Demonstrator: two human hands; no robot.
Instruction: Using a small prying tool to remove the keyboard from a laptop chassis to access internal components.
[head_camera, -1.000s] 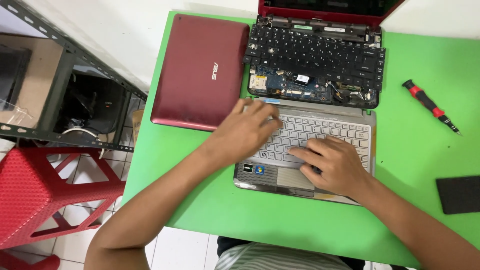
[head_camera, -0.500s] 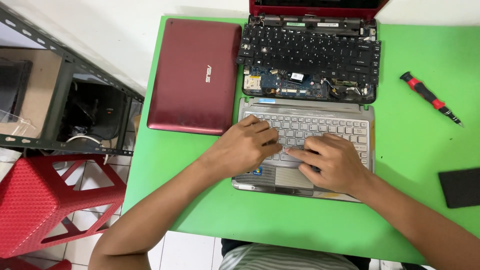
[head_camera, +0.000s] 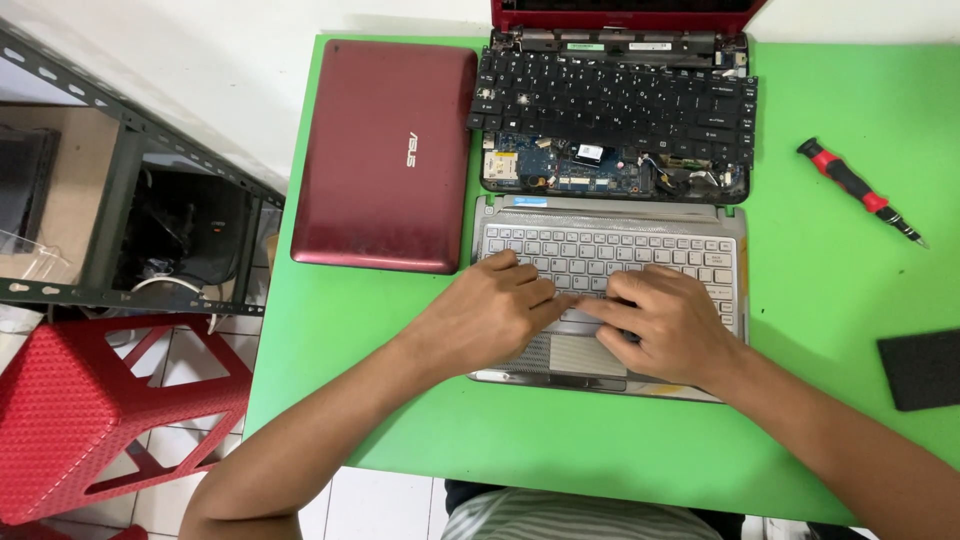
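In the head view, both hands lie on a silver keyboard panel that rests flat on the green bench, just in front of an opened laptop base. The left hand is loosely curled, palm down, with its fingertips pressed on the lower key rows near the middle of the panel. The right hand is also palm down, fingers bent and close together, and its fingertips meet the left ones over the strip between the keys and the touchpad; whether the fingers pinch anything there I cannot tell, because the hands cover that spot. The hands hide most of the palm rest and part of the touchpad. The opened laptop base shows a black keyboard lying above an exposed circuit board, and its red screen part is cut off by the top edge. A closed dark red laptop lies to the left, just beside the panel. A red and black screwdriver lies well apart on the right. A black flat object is cut off at the right edge, so its kind is unclear. A red stool and a metal shelf stand on the floor at the left.
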